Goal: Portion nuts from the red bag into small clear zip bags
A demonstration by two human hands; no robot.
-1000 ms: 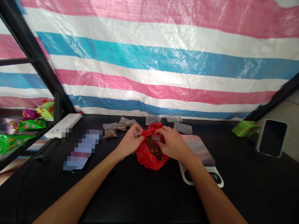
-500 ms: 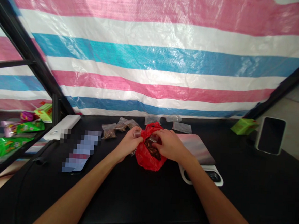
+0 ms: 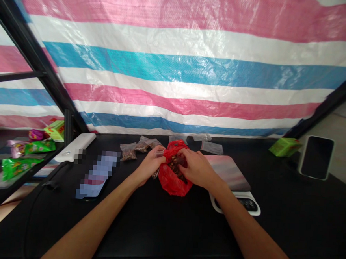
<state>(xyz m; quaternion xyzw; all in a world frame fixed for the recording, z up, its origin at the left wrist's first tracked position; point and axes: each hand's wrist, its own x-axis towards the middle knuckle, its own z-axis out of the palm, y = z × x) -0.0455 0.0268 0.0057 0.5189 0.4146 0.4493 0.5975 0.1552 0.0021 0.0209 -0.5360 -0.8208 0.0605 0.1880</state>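
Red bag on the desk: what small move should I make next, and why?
Probably tip the small clear bag in your left hand toward the red plastic bag. It sits at the red bag's edge, and your right hand is among the brown pieces.

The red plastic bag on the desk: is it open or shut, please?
Open: the red plastic bag gapes at the top, and brown pieces show inside, beneath the right hand.

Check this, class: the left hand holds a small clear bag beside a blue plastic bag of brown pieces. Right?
Wrong colour: the head view shows the left hand holding a small clear bag beside a red plastic bag of brown pieces.
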